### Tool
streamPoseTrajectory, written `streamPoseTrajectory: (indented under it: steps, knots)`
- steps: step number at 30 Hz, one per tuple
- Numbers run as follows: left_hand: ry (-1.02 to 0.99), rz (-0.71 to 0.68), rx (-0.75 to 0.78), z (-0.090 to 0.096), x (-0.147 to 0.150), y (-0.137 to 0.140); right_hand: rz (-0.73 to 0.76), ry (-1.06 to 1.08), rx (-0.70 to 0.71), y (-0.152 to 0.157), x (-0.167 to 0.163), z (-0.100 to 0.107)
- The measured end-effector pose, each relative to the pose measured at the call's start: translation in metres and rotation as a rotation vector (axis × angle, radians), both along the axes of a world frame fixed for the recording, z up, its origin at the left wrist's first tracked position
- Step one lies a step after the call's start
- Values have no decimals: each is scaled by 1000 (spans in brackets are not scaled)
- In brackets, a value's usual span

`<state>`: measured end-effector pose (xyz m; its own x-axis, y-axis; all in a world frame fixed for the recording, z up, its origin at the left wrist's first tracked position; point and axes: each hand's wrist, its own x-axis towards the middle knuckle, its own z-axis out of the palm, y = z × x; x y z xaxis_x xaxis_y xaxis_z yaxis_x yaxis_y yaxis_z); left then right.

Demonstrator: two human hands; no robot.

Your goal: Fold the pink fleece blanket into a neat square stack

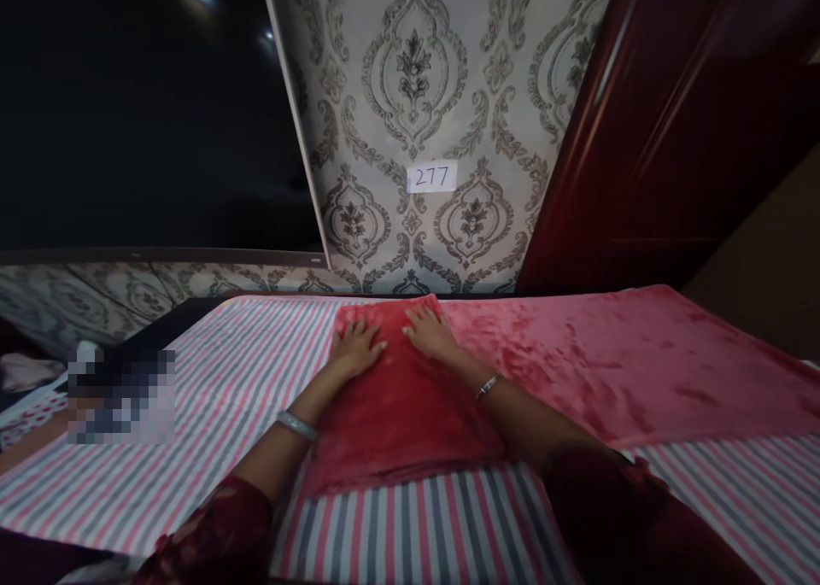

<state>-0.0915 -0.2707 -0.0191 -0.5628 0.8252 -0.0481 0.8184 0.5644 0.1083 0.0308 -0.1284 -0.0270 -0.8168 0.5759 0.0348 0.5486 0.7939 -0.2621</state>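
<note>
A plush red blanket (410, 406) lies before me, its left part folded into a flat layered stack. From the stack's right side a lighter pink-red stretch (641, 354) of it spreads out flat. My left hand (356, 348) rests palm down near the stack's upper left edge, fingers spread. Near the upper right edge, my right hand (429, 332) presses flat on the fabric with its fingers apart. Neither hand grips anything. Layered edges show along the stack's near side.
Under the blanket is a striped pink, grey and white sheet (243, 380). Behind stands patterned wallpaper (416, 73) with a paper label (431, 177) reading 277. A large dark screen (147, 115) is at left, a dark red wooden panel (653, 132) at right. Another person's arm (38, 435) reaches in at left.
</note>
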Motion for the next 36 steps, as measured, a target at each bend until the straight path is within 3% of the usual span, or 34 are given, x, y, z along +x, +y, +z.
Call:
streamPoseTrajectory:
  steps: [3,5,12,16,22,30,36]
  knots:
    - [42,78,56,13,-17,18,-13,46,26,14,-18,13]
    - [53,114,55,13,-25,30,-37,55,30,25,-25,13]
    - [107,117,60,-30,-26,44,-114,44,41,53,-19,-34]
    - [121,111,54,-35,-26,44,-129,87,66,55,-19,-45]
    - [112,120,21,-30,-25,44,-135,96,54,55,-21,-45]
    - [125,104,82,-39,-30,42,-135,70,34,52,-17,-41]
    - [30,99,84,-15,-39,32,-86,-50,-20,53,-2,-21]
